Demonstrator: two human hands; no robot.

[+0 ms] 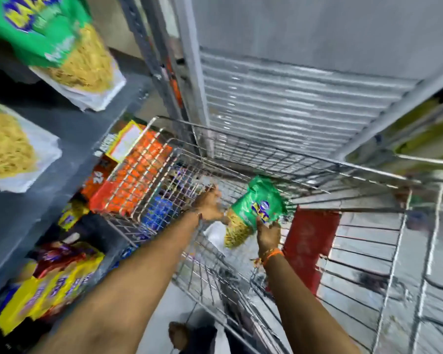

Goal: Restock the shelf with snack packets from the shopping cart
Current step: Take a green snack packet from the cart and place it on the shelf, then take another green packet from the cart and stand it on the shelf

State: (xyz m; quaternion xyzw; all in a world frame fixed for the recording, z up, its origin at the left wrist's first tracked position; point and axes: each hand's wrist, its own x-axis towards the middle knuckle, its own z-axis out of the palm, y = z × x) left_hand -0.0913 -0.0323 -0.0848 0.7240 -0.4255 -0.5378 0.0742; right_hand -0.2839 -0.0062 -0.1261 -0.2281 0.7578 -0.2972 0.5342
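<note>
Green and clear plastic made up the snack packet [253,213], which was held over the basket of the wire shopping cart [343,172], above its floor and near the red panel [308,247] at the handle end. The right hand [267,235] was closed on the packet's lower edge, its thumb laid across the printed front; an orange thread band [273,255] was worn at that wrist. The left hand [210,204] was stretched out just beside the packet with its fingers spread; whether it touched the packet could not be told through the blur, and nothing was gripped by it. Two more packets of the same kind [69,47] were seen lying on the grey shelf [62,129] at the left, well apart from the cart. Orange boxes [136,172] were pressed against the cart's outer left side, and yellow packets [51,290] were stacked on a lower shelf. Grey slatted shelving [279,103] was seen behind the cart.
</note>
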